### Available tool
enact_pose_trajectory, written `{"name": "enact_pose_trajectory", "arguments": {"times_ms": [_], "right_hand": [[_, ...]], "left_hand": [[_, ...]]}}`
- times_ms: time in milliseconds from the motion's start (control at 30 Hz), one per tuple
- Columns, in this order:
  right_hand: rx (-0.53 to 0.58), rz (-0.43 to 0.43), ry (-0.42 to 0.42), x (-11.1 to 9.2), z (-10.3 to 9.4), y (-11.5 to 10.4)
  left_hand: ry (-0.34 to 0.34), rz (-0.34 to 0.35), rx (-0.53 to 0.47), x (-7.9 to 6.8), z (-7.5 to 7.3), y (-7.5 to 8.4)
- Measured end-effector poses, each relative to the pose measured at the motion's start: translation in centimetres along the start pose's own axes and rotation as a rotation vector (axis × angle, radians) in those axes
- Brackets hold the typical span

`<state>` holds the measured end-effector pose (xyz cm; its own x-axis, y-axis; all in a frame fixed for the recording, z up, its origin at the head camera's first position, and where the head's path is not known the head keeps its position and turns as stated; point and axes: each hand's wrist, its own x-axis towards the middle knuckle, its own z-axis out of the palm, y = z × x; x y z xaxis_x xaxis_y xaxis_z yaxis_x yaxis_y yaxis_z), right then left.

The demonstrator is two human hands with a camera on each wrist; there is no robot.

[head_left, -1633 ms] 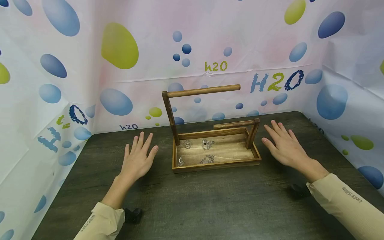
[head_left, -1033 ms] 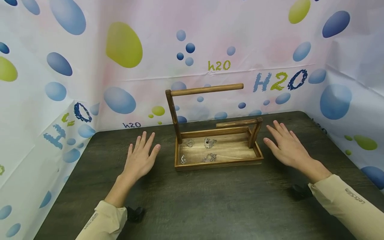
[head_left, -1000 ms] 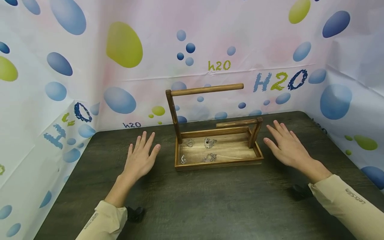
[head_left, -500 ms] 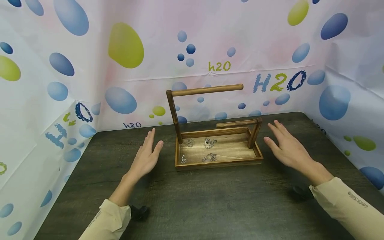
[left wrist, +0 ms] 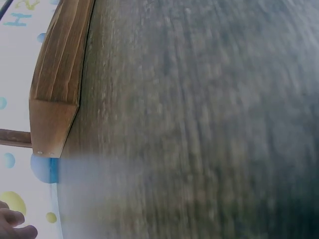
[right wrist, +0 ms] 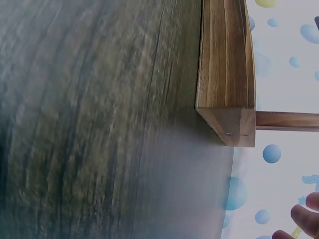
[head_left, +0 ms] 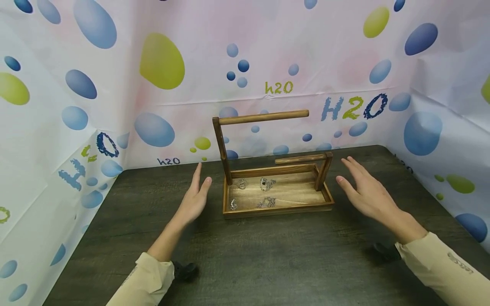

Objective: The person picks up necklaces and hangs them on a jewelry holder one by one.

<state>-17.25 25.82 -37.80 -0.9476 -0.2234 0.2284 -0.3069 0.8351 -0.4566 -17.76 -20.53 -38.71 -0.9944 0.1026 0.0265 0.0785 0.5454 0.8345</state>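
Note:
A wooden jewellery stand sits on the dark table, made of a shallow tray with two posts. Its upper bar reaches right from the tall left post, and its lower bar reaches left from the short right post. Several silvery pieces of jewellery lie in the tray, too small to tell exactly. My left hand is left of the stand, thumb side up, fingers straight, touching nothing. To the right, my right hand is held apart from the stand, fingers extended. Both wrist views show fingertips beside the tray's ends.
A white sheet with coloured drops and lettering hangs behind and at both sides. The dark wood-grain table stretches in front of the stand. A black device is at the left wrist, and another at the right.
My left hand has rolled from palm down to thumb side up and moved slightly right, closer to the stand. The right hand has tilted a little the same way. The stand has stayed put.

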Motion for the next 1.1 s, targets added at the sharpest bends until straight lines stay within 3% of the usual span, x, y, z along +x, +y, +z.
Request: {"name": "enact_pose_trajectory", "arguments": {"times_ms": [367, 600, 833, 1100], "right_hand": [[0.059, -0.039, 0.136, -0.7, 0.1, -1.5], [0.128, -0.066, 0.149, -0.7, 0.4, -2.7], [0.173, -0.116, 0.171, -0.6, 0.9, -3.3], [0.218, -0.106, 0.159, -0.5, 1.2, -4.2]], "left_hand": [[0.028, 0.047, -0.117, 0.5, 1.2, 0.3], [0.039, 0.061, -0.248, 1.0, 2.0, 0.5], [0.075, 0.062, -0.292, 1.3, 2.8, 0.8], [0.115, 0.048, -0.308, 1.4, 3.7, 0.8]]}}
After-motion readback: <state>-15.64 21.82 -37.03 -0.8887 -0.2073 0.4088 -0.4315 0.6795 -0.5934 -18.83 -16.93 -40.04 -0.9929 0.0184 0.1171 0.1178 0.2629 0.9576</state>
